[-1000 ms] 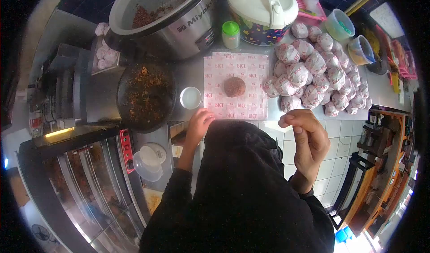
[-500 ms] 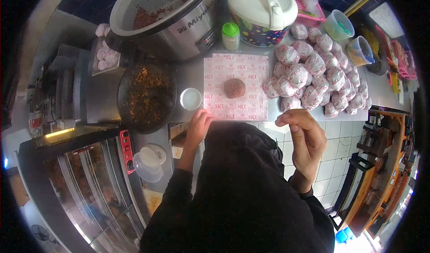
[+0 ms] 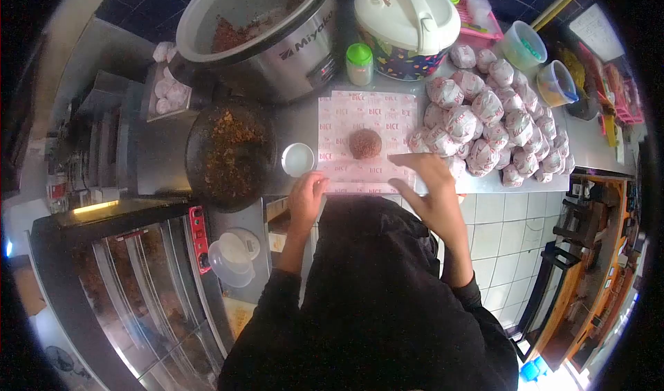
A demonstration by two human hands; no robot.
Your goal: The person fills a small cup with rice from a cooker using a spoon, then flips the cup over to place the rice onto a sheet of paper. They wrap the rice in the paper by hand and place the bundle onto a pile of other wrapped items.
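Observation:
A reddish-brown rice ball (image 3: 365, 144) rests near the middle of a stack of printed wrapping paper (image 3: 339, 117) on the steel counter. At the stack's near left corner, my left hand (image 3: 306, 197) has its fingertips closed on the paper's edge. My right hand (image 3: 432, 190) hovers over the near right corner, thumb and fingers apart, holding nothing; it partly covers the paper there. A small white bowl (image 3: 299, 160) stands just left of the stack. Many wrapped balls (image 3: 460, 122) are piled to the right.
A large Miyako rice cooker (image 3: 294, 59) stands behind, beside a dark pan (image 3: 232, 159) of browned filling. Also behind are a green-capped shaker (image 3: 360, 69) and a white-lidded container (image 3: 398, 17). Two plastic tubs (image 3: 522, 45) sit at the far right. A glass-fronted cabinet (image 3: 138, 280) is at lower left.
My right hand has moved left from beside the counter to over the paper, and its fingers have opened. My left hand stays at the paper's corner. The view has shifted slightly.

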